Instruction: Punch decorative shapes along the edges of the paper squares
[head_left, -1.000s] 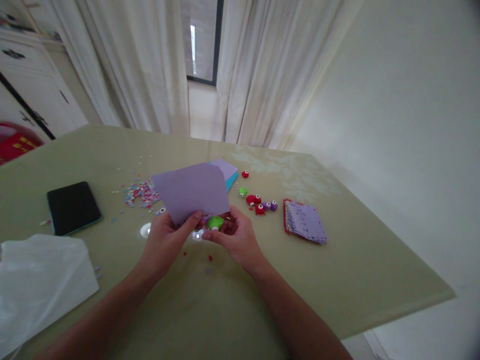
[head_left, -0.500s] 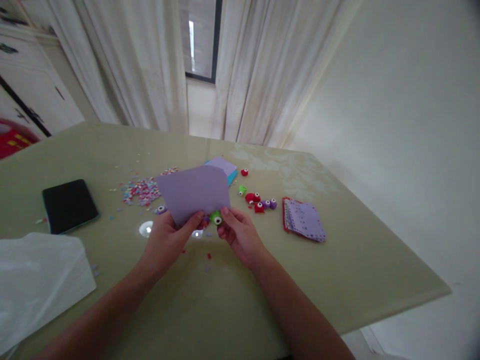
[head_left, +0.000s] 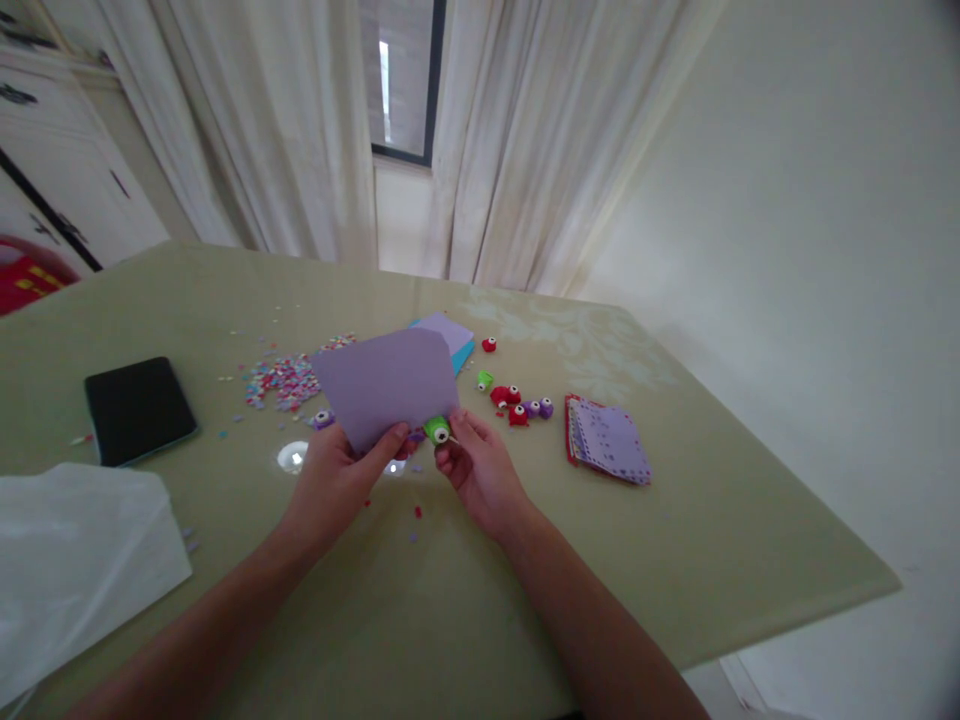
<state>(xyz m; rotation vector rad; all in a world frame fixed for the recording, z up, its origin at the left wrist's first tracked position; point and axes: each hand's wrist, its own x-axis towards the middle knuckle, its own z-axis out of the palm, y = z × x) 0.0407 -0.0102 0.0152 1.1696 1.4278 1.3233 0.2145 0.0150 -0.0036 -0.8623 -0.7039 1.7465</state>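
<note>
My left hand [head_left: 330, 475] pinches the lower edge of a purple sheet of paper [head_left: 394, 385], with the thumb on the near side. A small green one-eyed toy [head_left: 436, 431] sits at the paper's lower right corner, between the fingers of my right hand [head_left: 482, 470]. Its white eye with a dark pupil faces me. Something small, purple and red shows by my left fingertips and is partly hidden. Behind my left hand, a purple one-eyed toy [head_left: 322, 419] rests on the table.
Colourful paper bits [head_left: 285, 382] lie in a pile behind the hands. A purple-and-blue paper stack [head_left: 463, 350] is at the back, with several one-eyed toys [head_left: 517, 413] nearby. A dotted card stack [head_left: 611, 440] lies right; a black tablet [head_left: 140, 410] and white sheet [head_left: 82, 570] are left.
The green toy has shifted slightly up and to the right along the paper's lower corner, and its eye has turned a little. The purple paper has barely moved.
</note>
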